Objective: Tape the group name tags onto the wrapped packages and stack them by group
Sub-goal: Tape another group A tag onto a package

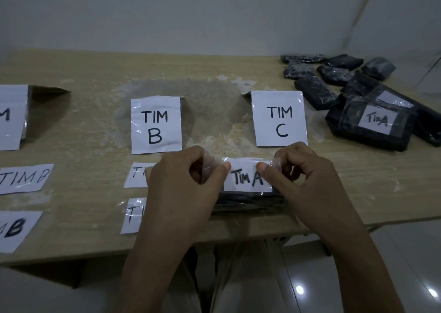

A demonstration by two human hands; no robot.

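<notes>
Low in the middle of the frame, a black package point(248, 201) wrapped in shiny clear film lies on the worktop point(95, 74) near its front edge. On top of it sits a white paper tag point(247, 178) with "Tim A" written by hand in black marker. A strip of clear tape point(212, 163) runs across the upper edge of the tag, glossy and slightly wrinkled at both ends.

The left hand point(181, 184) pinches the tape's left end between thumb and curled fingers. The right hand point(303, 181) pinches the right end the same way, so each grip is narrow and closed on the tape.

Above the hands two larger white signs lie flat, one reading "TIM B" point(156, 124) and one reading "TIM C" point(280, 119). At the right of the frame is a labelled package point(372, 124), also black and marked "Tim A", resting on another one like it. Behind it, in the upper right, several bare black packages point(315, 93) lie loosely scattered.

At the left, small paper tags reading "TIMB" point(23, 178) lie on the worktop, and two more tags point(137, 175) are partly hidden by the left hand.
</notes>
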